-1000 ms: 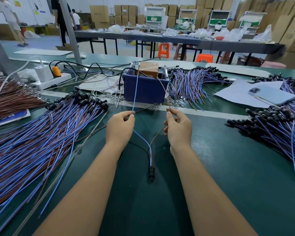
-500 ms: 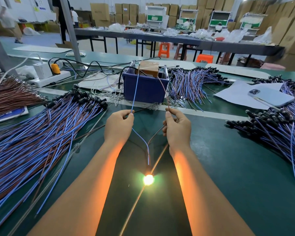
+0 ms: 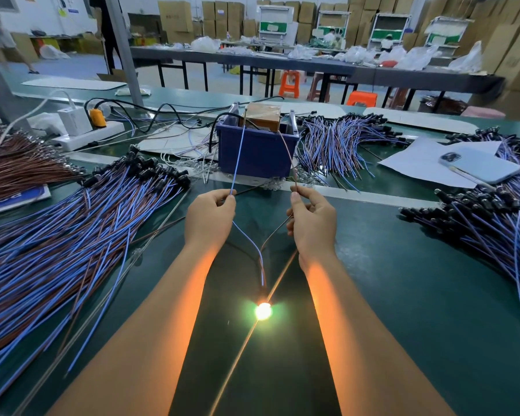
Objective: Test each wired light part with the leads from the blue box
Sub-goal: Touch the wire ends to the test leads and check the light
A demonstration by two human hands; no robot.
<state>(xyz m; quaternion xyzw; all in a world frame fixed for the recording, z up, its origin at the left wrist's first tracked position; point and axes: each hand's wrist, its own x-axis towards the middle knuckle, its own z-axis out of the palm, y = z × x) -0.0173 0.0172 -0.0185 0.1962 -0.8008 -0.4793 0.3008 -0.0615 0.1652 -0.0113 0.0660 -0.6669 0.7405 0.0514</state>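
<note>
A blue box (image 3: 257,151) with a brown block inside stands on the green table (image 3: 403,295) ahead of me. A blue lead (image 3: 237,157) and a brown lead (image 3: 288,154) run from it toward my hands. My left hand (image 3: 209,219) pinches the blue lead together with the light part's blue wire (image 3: 249,240). My right hand (image 3: 312,222) pinches the brown lead with the part's brown wire (image 3: 272,234). Between my forearms lies the light part (image 3: 263,310), glowing bright yellow-green and casting orange light on both arms.
A large heap of blue and brown wired parts (image 3: 72,235) fills the left, another heap (image 3: 478,214) the right, and a third (image 3: 336,142) lies behind the box. A phone (image 3: 481,166) rests on paper at right. A white power strip (image 3: 84,133) sits back left.
One second ago the light part was dark; it lit half a second ago and still glows. My hands hold nearly the same positions.
</note>
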